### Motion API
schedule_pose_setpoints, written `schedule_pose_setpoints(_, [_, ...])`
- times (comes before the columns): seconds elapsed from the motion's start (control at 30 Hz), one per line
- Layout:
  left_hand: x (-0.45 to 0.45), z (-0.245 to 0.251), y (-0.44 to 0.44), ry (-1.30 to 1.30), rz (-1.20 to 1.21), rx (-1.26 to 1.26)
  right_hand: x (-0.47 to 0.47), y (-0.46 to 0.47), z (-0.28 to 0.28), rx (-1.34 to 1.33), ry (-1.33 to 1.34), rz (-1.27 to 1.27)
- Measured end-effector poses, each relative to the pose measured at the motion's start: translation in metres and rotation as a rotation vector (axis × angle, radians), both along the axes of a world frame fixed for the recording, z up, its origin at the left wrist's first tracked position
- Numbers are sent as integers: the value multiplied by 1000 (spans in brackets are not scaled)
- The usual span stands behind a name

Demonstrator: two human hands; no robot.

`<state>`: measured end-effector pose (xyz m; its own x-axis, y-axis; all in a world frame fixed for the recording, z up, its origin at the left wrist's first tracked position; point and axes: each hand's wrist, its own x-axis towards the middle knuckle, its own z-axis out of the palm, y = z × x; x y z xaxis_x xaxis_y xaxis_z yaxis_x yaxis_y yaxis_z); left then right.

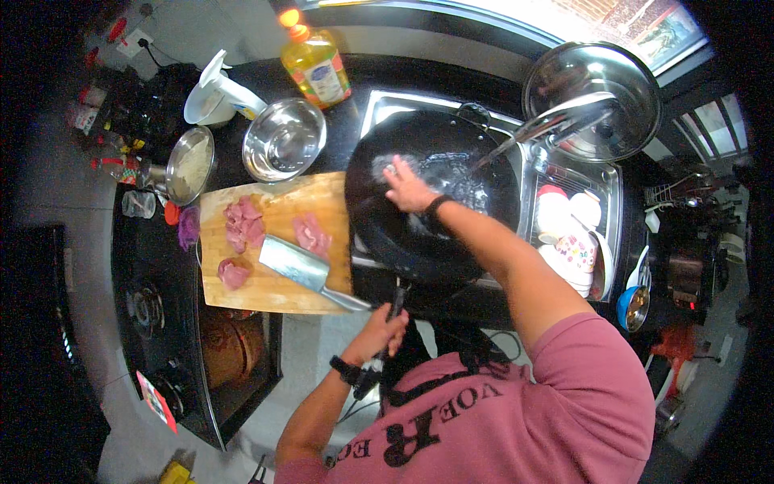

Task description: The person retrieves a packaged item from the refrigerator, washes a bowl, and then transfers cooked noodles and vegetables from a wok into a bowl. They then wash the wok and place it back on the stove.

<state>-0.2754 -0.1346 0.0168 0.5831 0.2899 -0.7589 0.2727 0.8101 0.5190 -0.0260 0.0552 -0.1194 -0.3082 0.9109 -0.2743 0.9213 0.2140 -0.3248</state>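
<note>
My left hand (382, 331) is closed around the black handle (399, 296) of a large dark wok (375, 242). The wok rests over the left basin of a steel sink (387, 100). My right hand (411, 189) reaches inside it, fingers spread, close to the wok's inner surface. By those fingertips is a whitish patch; I cannot tell whether it is foam or a glare. Water from the faucet (556, 118) runs into the wok, where some has pooled. Left of the wok, a cleaver (296, 263) lies on a wooden cutting board (278, 296), its handle reaching past the front edge.
Raw meat pieces (244, 222) lie on the board. Behind stand a steel bowl (284, 142), a bowl of pale powder (192, 163) and a dish soap bottle (317, 69). Dishes (568, 236) fill the right basin. A glass lid (592, 78) leans by the window.
</note>
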Motion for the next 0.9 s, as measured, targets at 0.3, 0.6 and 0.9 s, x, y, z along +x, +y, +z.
schedule_pose_setpoints(0.3, [-3, -3, -4, -109, 103, -122, 50, -102, -5, -266, -188, -217])
schedule_pose_setpoints(0.6, [2, -8, -1, -41, 31, -96, -40, -45, 9, -62, 611, 71])
schedule_pose_setpoints(0.9, [0, -3, 5, 4, 43, -25, 79, -31, -4, -164, -260, -396])
